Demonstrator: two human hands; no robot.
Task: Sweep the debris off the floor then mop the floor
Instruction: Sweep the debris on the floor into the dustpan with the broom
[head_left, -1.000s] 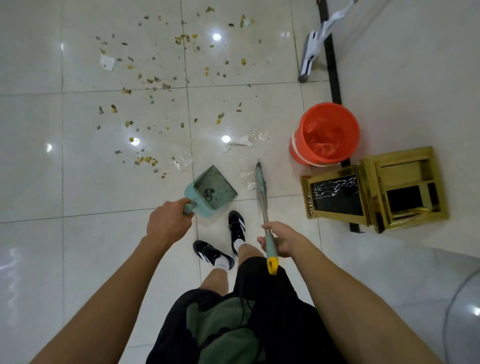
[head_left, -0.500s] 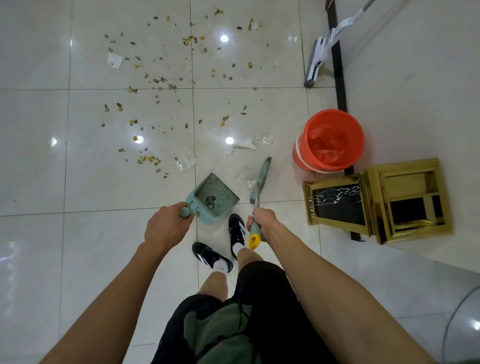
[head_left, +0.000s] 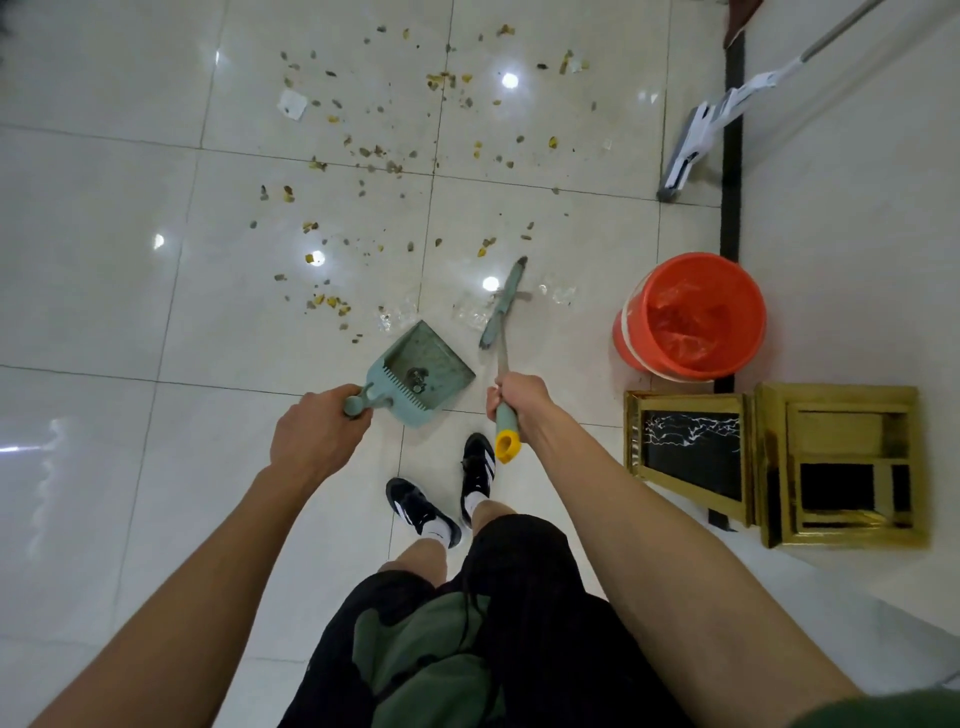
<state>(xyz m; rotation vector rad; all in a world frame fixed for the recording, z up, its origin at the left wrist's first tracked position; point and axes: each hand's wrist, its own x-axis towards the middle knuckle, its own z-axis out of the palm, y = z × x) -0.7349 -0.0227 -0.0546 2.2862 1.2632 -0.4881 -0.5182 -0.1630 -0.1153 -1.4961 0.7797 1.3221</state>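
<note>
My left hand (head_left: 317, 434) grips the handle of a pale green dustpan (head_left: 422, 370), which holds a small dark bit and hangs low over the floor. My right hand (head_left: 519, 401) is closed on the yellow-tipped handle of a green broom; the broom head (head_left: 503, 302) reaches the tiles among clear plastic scraps (head_left: 470, 316). Scattered yellow and brown debris (head_left: 384, 156) and a white paper piece (head_left: 292, 104) cover the white tiled floor ahead. A white flat mop (head_left: 698, 137) leans by the wall at upper right.
An orange bucket (head_left: 634, 332) lined with a red bag stands right of the broom. Two gold-framed boxes (head_left: 769, 462) sit against the wall at right. My black shoes (head_left: 441, 493) are just behind the dustpan. A black floor strip (head_left: 731, 156) runs along the wall.
The broom head has swung forward and right, onto the plastic scraps. My right hand moved up the handle and further from my body. The dustpan stayed about where it was.
</note>
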